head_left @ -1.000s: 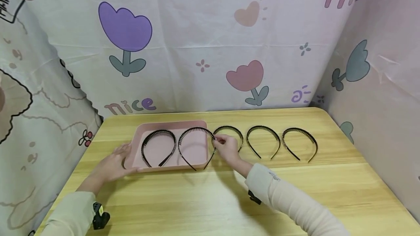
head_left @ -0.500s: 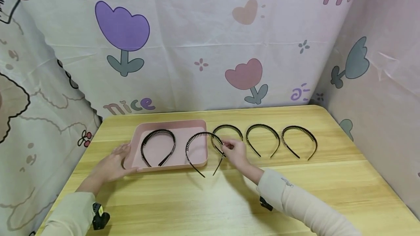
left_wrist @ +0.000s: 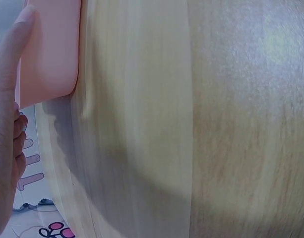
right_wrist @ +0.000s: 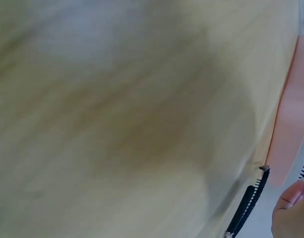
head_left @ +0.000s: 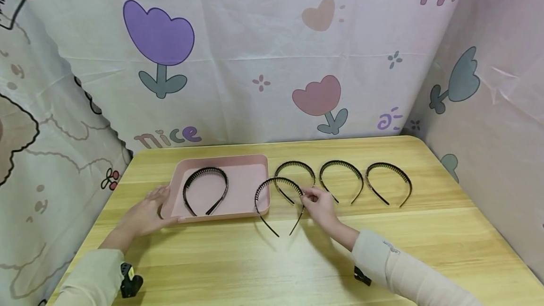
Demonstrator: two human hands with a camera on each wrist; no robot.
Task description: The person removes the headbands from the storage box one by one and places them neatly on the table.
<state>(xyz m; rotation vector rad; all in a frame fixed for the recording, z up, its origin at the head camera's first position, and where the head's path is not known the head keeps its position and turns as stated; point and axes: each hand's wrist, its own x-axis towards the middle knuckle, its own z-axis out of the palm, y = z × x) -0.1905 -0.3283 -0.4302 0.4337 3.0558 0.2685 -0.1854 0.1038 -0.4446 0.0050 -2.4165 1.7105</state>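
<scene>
At the left end of the shallow pink rectangular tray: your left hand grips it, thumb along the front wall, fingers around the left side.
Over the tray's right front corner: your right hand pinches the thin black arched headband with comb teeth by its right arm, thumb and fingertips drawn together; the tips point toward you, and whether they touch the wood you cannot tell.
Inside the tray: another black toothed headband lies toward the left; it may be more than one, stacked.
Right of the tray: three matching black headbands, near, middle and far, lie in a row on the yellow wood-grain table; in the head view yours crosses the near one.
Step in hand: you seem to be moving one headband between tray and table.
Next move: it probably calls for steadying the tray, keeping the arch clear of rim and neighbour, and loosening the pinch only once both tips rest.
</scene>
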